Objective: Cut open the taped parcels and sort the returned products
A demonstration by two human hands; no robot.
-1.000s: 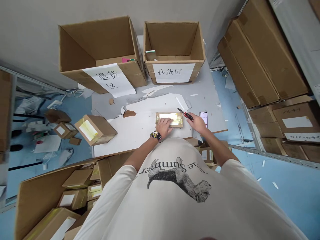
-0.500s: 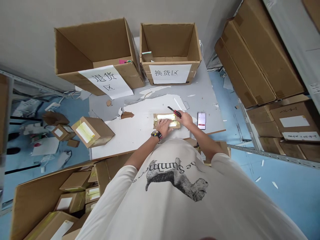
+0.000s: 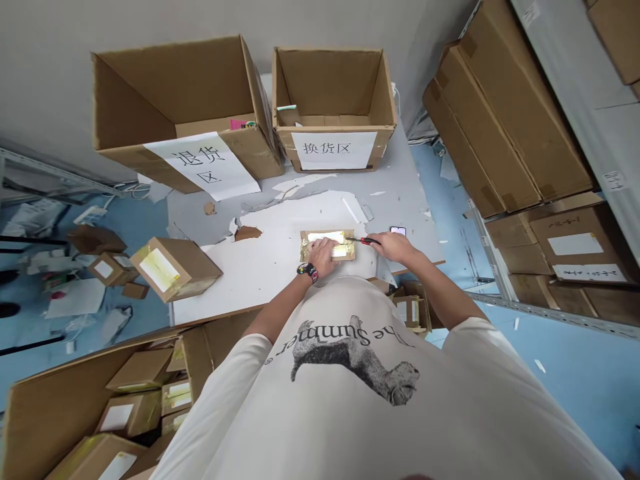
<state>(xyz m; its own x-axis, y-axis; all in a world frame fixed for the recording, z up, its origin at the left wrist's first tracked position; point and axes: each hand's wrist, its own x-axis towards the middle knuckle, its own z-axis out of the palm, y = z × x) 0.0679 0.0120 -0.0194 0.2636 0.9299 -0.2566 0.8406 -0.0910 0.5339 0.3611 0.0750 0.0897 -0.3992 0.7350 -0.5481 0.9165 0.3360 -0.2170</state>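
Observation:
A small brown cardboard parcel [image 3: 303, 248] with yellowish tape and white labels lies flat on the white table top [image 3: 265, 267]. My left hand [image 3: 323, 255] rests on it, fingers stretched over its upper face; a watch is on that wrist. My right hand [image 3: 393, 247] is closed round a red and black utility knife [image 3: 369, 241]. Its blade points left and its tip is at the parcel's right end; whether it cuts in cannot be made out. Behind the right hand a phone [image 3: 399, 231] is mostly covered.
Two large open cartons with paper signs, one at back left [image 3: 175, 160] and one at back centre [image 3: 335, 152], stand on the table. A taped box [image 3: 183, 267] sits at the left. A bin of parcels [image 3: 60, 373] is at lower left, shelving with cartons [image 3: 565, 233] at right.
My right hand has moved right, and the knife has turned from pointing up-left to lying nearly level at the parcel's right end. The left hand stays on the parcel. The view has shifted slightly.

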